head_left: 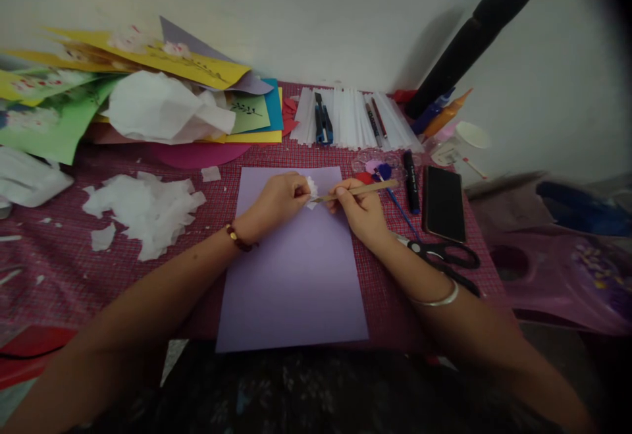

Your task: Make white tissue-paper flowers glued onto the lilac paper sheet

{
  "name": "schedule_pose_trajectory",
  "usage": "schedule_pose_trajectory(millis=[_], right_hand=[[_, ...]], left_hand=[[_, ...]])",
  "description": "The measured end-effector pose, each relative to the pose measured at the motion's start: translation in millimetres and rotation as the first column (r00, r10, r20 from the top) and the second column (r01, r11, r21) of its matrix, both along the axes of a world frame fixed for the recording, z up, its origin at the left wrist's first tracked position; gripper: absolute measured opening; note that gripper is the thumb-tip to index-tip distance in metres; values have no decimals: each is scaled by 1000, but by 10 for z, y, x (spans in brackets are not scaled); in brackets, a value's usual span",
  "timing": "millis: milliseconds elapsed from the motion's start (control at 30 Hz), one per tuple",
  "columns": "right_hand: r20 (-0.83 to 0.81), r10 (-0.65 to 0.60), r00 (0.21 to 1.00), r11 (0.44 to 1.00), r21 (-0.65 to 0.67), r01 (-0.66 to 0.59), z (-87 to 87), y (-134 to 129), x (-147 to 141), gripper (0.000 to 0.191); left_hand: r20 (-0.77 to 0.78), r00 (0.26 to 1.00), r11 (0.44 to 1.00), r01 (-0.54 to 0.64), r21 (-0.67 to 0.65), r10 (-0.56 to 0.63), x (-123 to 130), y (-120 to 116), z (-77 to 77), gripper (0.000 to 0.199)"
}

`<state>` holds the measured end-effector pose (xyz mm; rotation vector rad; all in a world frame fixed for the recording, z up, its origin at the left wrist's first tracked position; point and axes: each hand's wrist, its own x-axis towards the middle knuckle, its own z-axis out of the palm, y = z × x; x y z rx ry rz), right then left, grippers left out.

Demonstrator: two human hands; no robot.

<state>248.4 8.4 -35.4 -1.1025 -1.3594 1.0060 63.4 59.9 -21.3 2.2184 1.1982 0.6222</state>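
A purple sheet of paper (296,276) lies on the table in front of me. Over its upper part, my left hand (284,200) pinches a crumpled piece of white tissue paper (312,187). My right hand (363,213) is closed round a thin, flat tan stick (375,188), slanting up to the right. The stick's left tip meets or nearly meets the tissue; contact is too small to make out. Left of the sheet is a loose heap of torn white tissue pieces (153,213).
Coloured papers with flower pictures (197,65) pile up at the back left. White strips (348,114) lie along the back. To the right are a black marker (411,180), a blue brush (402,210), a phone (444,203), scissors (444,253) and an orange tube (447,114).
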Motion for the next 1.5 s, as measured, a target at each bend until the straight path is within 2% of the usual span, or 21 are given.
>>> schedule_pose_trajectory(millis=[100,167,233,333,500,700,767,867,933,1000,1100,1167,1233,1300,1367,1400,1500], right_hand=[[96,28,995,1000,8,-29,-55,11,3,29],[162,43,986,999,17,-47,-81,10,15,29],[230,52,972,997,37,-62,-89,1,28,28],[335,40,941,991,105,-79,-77,-18,42,23],[470,52,881,965,204,-165,-47,-46,43,22],[614,93,784,953,174,-250,-21,-88,42,24],[589,90,803,954,181,-240,-9,-95,40,22],[338,-4,941,987,155,-51,-7,-80,33,22],[114,-78,990,997,32,75,-26,-58,31,25],[-25,-84,996,992,-92,82,-60,-39,34,26],[-46,-30,998,987,-157,22,-111,-26,40,28],[-15,7,1000,988,-155,-9,-127,-23,40,28],[8,36,999,989,-142,-34,-117,-23,35,28],[21,52,998,989,-137,-49,-87,-27,24,29],[38,58,998,989,-139,-52,-51,-32,11,31],[48,58,997,989,-141,-51,-37,-35,4,32],[66,57,996,989,-142,-47,-20,-39,-7,33]], left_hand=[[17,1000,1000,-12,-4,12,18,-9,-3,14],[86,995,999,-49,1,49,11,-4,-19,9],[190,974,992,-126,9,122,-26,15,-49,4],[274,933,970,-242,4,232,-131,68,-121,8],[268,915,953,-294,-74,302,-259,153,-226,10],[209,937,960,-277,-43,280,-244,157,-243,11],[209,942,964,-266,-17,263,-253,166,-267,11],[220,941,965,-263,-6,258,-263,195,-324,10],[226,938,963,-268,-5,262,-250,212,-353,9],[221,938,961,-275,2,268,-229,208,-351,8],[162,953,965,-261,19,255,-240,132,-260,9],[47,984,981,-177,83,173,-314,28,-141,17],[-148,986,978,-48,201,79,-449,-104,12,24],[-368,925,955,14,297,100,-642,-209,168,22],[-495,839,934,-39,356,224,-875,-225,284,19],[-511,809,922,-95,376,291,-998,-189,316,19],[-447,792,895,-270,355,416,-1339,59,306,20]])
